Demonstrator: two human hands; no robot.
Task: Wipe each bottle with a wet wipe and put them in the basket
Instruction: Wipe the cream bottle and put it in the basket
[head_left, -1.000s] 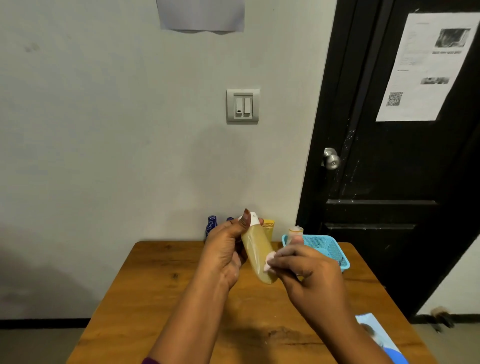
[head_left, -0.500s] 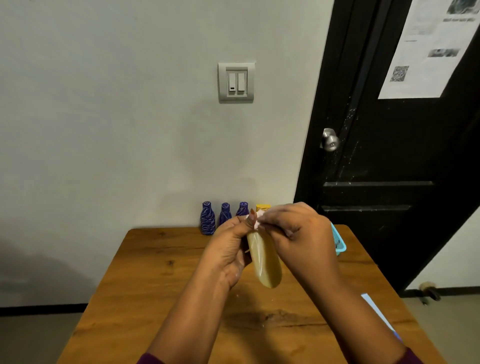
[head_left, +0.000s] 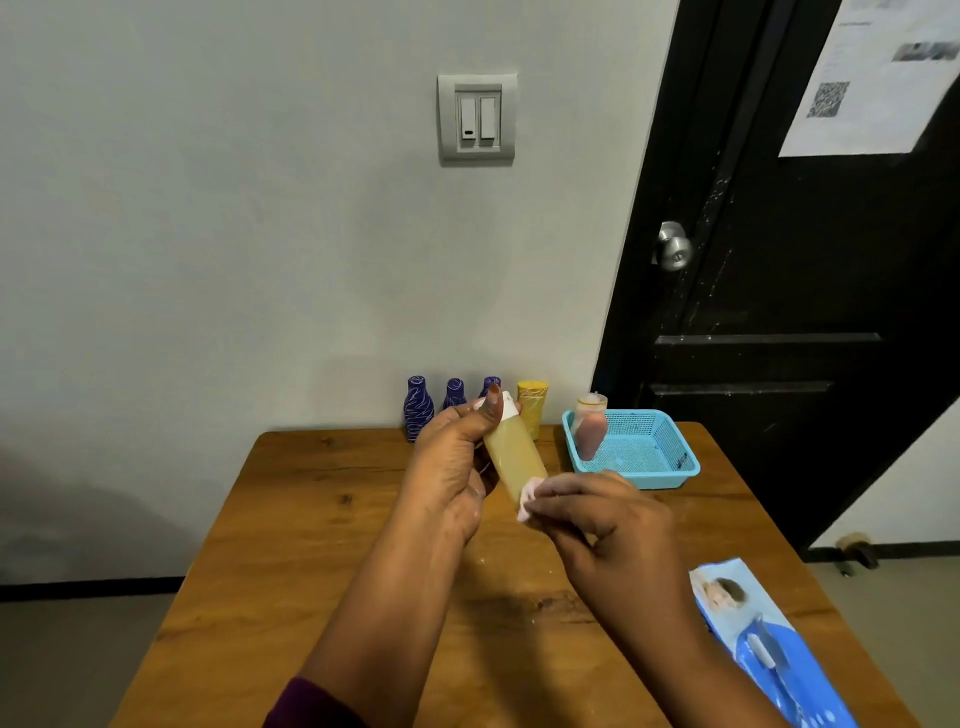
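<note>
My left hand (head_left: 452, 467) grips a yellowish bottle with a white cap (head_left: 511, 457), held tilted above the table. My right hand (head_left: 602, 525) pinches a small white wet wipe (head_left: 525, 500) against the bottle's lower end. A light blue basket (head_left: 670, 470) stands at the back right with a pinkish bottle (head_left: 591, 428) leaning inside it. Three dark blue patterned bottles (head_left: 418, 408) and a yellow bottle (head_left: 533, 408) stand in a row by the wall; the third blue one is partly hidden behind my left hand.
The wooden table (head_left: 311, 545) ends at the grey wall. A blue wet wipe pack (head_left: 763, 639) lies near the front right edge. A black door with a metal knob (head_left: 674, 249) is on the right.
My right hand with the wipe has slid from the bottle's cap down to its lower end. The view has tilted down, so the basket and wipe pack show.
</note>
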